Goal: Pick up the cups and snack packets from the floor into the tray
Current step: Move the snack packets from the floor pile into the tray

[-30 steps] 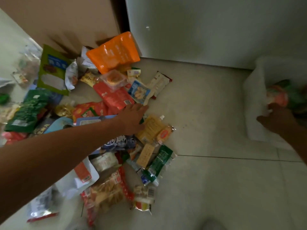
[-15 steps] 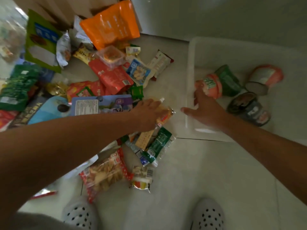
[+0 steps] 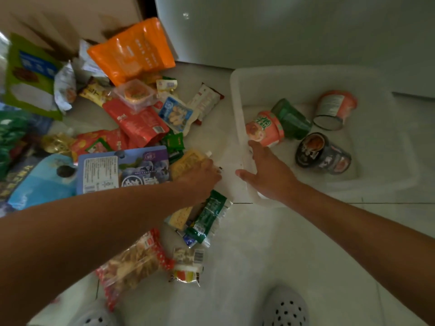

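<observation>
left hand point(image 3: 200, 177) curls its fingers onto the yellow pouch point(image 3: 188, 160) in the pile point(image 3: 141, 123) on the floor point(image 3: 235, 255), so I'd pinch it firmly, lift clear, then swing past the right hand point(image 3: 270, 177), lying flat and relaxed on the tray point(image 3: 235, 90) rim, and drop it by the cups point(image 3: 266, 130).

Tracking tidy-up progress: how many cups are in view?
4, all in the tray: a pink cup by its left wall, a green cup beside it, a second pink cup further right, a black cup nearest. Packets may hide others.
</observation>
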